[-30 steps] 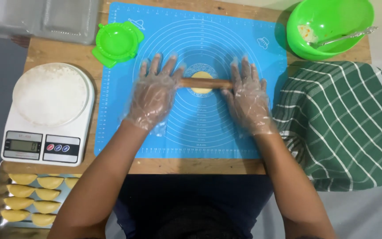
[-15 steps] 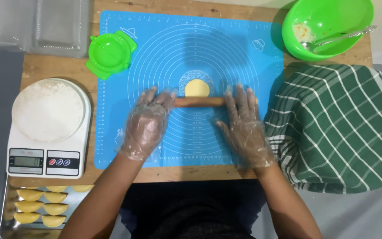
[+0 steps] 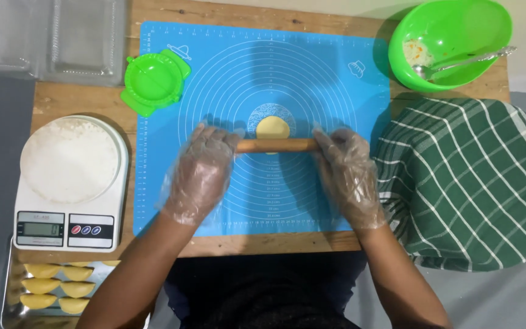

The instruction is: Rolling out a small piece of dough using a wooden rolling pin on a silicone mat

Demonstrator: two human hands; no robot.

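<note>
Wooden table [image 3: 80,100] w/ blue silicone mat [image 3: 214,73] on top; green checked cloth [image 3: 470,183] at right, scale [image 3: 71,183] at left, green bowl [image 3: 452,39] w/ spoon at top right, green press mould [image 3: 153,82]. Left hand [image 3: 202,173] & right hand [image 3: 348,173] (both in clear gloves) lie flat, well apart, palms pressing the ends of the rolling pin [image 3: 278,145], which sits on the near edge of the small yellow dough disc [image 3: 273,127], mid-mat.

Bright, even overhead light; soft shadows fall beside the green bowl [image 3: 452,42]; sharp focus, little blur.
</note>
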